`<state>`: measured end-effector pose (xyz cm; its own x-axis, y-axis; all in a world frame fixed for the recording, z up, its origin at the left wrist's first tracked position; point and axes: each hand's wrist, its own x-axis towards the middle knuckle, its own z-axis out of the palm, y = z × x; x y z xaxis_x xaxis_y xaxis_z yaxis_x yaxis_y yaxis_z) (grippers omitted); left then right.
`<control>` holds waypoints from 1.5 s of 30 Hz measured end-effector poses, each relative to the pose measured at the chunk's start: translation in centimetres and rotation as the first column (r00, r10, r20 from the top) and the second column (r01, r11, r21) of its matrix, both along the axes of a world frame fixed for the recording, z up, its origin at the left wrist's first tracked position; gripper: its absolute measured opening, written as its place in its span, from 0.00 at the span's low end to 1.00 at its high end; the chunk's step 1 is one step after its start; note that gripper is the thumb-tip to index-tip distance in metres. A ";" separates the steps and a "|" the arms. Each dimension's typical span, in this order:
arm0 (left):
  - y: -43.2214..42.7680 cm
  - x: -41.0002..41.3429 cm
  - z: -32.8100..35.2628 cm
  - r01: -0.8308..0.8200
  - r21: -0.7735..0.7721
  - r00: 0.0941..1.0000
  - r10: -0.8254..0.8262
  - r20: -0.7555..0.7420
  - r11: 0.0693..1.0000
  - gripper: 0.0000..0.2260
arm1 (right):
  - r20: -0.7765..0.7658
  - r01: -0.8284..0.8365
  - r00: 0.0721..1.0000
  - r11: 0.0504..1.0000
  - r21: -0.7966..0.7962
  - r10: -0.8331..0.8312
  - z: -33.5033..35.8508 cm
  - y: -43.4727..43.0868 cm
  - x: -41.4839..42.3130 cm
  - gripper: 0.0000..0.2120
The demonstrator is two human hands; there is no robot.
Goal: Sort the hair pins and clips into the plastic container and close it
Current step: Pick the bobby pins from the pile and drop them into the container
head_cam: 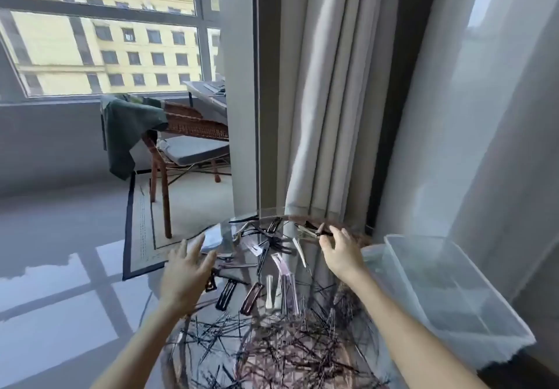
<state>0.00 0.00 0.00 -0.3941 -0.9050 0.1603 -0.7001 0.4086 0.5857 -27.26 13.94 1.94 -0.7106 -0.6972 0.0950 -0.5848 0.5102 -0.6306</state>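
Far left, beyond the table: wicker chair with a green cloth draped over its back, standing on a rug with a dark border.
Left edge of table: left hand, fingers straight and spread, holding nothing, over the rim of the round glass table; whether it touches the glass I cannot tell.
Table middle: clips of several shapes, dark, brown, white and clear, scattered loose.
Table near side: hair pins, thin and dark, in a tangled heap.
Table far rim: right hand, thumb and fingers pinched on a dark clip.
Behind the table: pale curtain hanging in folds.
Right of table: plastic container, clear, its top open, just beside the right forearm.
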 end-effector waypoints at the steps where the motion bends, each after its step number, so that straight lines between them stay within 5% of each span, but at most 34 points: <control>1: -1.0 -0.6 -0.5 0.007 0.021 0.999 -0.008 0.048 1.000 0.28 | -0.010 0.013 1.000 1.000 0.028 -0.012 -0.6 -1.0 -0.9 0.25; 6: -2.4 -4.5 -1.2 0.094 0.011 0.951 -0.093 0.296 0.995 0.37 | -0.070 -0.047 0.995 0.968 0.248 0.066 -1.6 -3.8 -2.5 0.25; 9: -2.2 -5.0 -1.6 0.232 0.032 0.915 -0.229 0.332 0.972 0.49 | -0.079 -0.166 0.979 0.958 0.233 0.189 -2.0 -3.9 -0.7 0.21; 14: -0.1 -4.8 0.4 0.411 0.176 0.899 -0.429 0.087 0.895 0.23 | 0.020 -0.345 0.938 0.924 0.166 0.347 -0.9 -2.3 3.7 0.19; 19: -3.2 -6.2 2.4 0.251 -0.066 0.966 -0.254 -0.043 0.966 0.13 | -0.048 -0.267 0.963 0.962 -0.048 0.265 2.3 -2.6 3.5 0.14; 22: -7.0 -8.6 2.3 0.195 -0.037 0.980 -0.194 0.033 0.980 0.19 | -0.018 -0.127 0.992 0.986 -0.109 0.125 2.1 -6.5 0.5 0.14; 26: -9.9 -13.2 0.6 0.261 0.111 0.910 -0.283 0.304 0.959 0.21 | 0.046 -0.182 0.983 0.979 0.090 0.178 0.2 -12.7 -1.6 0.20; 31: -8.5 -14.5 0.3 0.360 0.191 0.912 -0.388 0.133 0.913 0.20 | 0.030 -0.369 0.927 0.896 0.247 0.373 -0.9 -14.3 0.7 0.22; 36: -5.6 -11.5 0.4 0.405 0.287 0.903 -0.429 0.025 0.868 0.18 | 0.110 -0.441 0.897 0.886 0.147 0.428 -0.5 -9.7 2.6 0.19; 40: -2.6 -8.2 1.5 0.507 0.431 0.855 -0.500 -0.140 0.746 0.20 | 0.177 -0.503 0.855 0.863 0.047 0.488 0.3 -5.8 3.8 0.16; 42: -1.8 -6.2 2.2 0.459 0.345 0.881 -0.470 -0.056 0.818 0.21 | 0.157 -0.452 0.880 0.892 -0.008 0.448 1.2 -3.6 3.5 0.16; 45: -0.4 -2.3 2.6 0.172 0.038 0.981 -0.175 0.080 0.984 0.19 | 0.047 -0.190 0.980 0.981 -0.039 0.192 1.3 -0.6 2.0 0.18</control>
